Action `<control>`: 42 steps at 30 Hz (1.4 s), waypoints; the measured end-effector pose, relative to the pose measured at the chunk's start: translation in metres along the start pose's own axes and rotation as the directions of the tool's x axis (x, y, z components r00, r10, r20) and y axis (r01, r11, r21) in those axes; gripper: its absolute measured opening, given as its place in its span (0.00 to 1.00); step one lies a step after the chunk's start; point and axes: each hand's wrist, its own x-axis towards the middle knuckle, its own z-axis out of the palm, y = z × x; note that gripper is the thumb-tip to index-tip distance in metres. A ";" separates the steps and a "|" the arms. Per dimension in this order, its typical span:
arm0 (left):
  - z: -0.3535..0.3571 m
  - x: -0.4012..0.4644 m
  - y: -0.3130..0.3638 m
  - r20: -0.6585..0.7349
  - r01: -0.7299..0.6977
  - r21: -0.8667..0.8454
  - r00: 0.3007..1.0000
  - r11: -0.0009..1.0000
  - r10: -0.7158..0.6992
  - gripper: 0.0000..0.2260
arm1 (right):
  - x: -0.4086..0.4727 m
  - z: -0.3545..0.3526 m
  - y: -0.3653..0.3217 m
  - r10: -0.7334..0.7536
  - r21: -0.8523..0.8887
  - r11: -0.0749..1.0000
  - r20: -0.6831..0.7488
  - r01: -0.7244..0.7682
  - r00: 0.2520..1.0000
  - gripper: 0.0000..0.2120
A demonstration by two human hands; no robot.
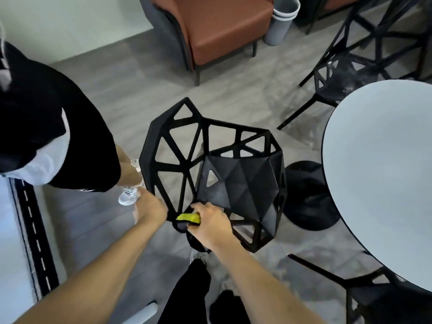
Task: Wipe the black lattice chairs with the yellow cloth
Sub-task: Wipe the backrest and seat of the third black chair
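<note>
A black lattice chair (210, 169) stands in the middle of the floor, seen from above its backrest. My right hand (210, 224) grips the yellow cloth (188, 217) and presses it against the near top edge of the backrest. My left hand (149, 209) holds the chair's left rim, its fingers curled round the frame. Only a small fold of the cloth shows between my hands. Another black lattice chair (350, 73) stands at the far right, and a third (364, 291) sits under the table at the lower right.
A round white table (383, 174) with a black base (308, 197) fills the right side. A person in black clothes (46, 127) stands at the left, close to the chair. A brown armchair (217, 31) and grey bins (280, 19) stand at the back.
</note>
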 end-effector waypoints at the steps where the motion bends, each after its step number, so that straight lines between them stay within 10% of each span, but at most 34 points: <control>1: 0.004 -0.010 -0.004 0.018 0.010 -0.001 1.000 1.000 -0.010 0.16 | -0.007 0.003 -0.002 -0.030 -0.044 0.999 0.029 0.032 0.999 0.24; 10: 0.038 -0.098 -0.053 0.147 -0.057 0.204 0.989 0.977 0.027 0.13 | -0.081 0.048 -0.011 -0.173 -0.311 0.928 0.133 0.206 0.976 0.28; 19: 0.038 -0.143 -0.106 0.359 -0.122 0.049 0.928 0.991 0.096 0.12 | -0.162 0.072 0.021 -0.130 -0.355 0.918 0.148 0.175 0.980 0.21; 21: 0.023 -0.141 -0.106 0.257 -0.118 -0.055 0.958 0.991 0.129 0.08 | -0.180 0.073 0.032 -0.111 -0.366 0.917 0.149 0.159 0.983 0.21; 23: 0.008 -0.134 -0.105 0.087 -0.217 -0.051 0.971 0.975 0.221 0.25 | -0.201 0.072 0.049 -0.081 -0.388 0.911 0.160 0.138 0.984 0.21; 26: -0.006 -0.138 -0.095 0.029 -0.580 0.115 0.814 0.807 0.580 0.31 | -0.236 0.066 0.079 0.000 -0.424 0.902 0.171 0.074 0.985 0.21; 30: 0.011 -0.147 -0.088 0.363 -0.760 0.539 0.599 0.364 0.714 0.28 | -0.279 0.057 0.113 0.140 -0.418 0.905 0.112 -0.081 0.984 0.21; 42: 0.057 -0.185 -0.068 0.544 -0.862 0.480 0.436 0.160 0.717 0.16 | -0.346 0.042 0.177 0.465 -0.207 0.857 -0.086 -0.472 0.881 0.19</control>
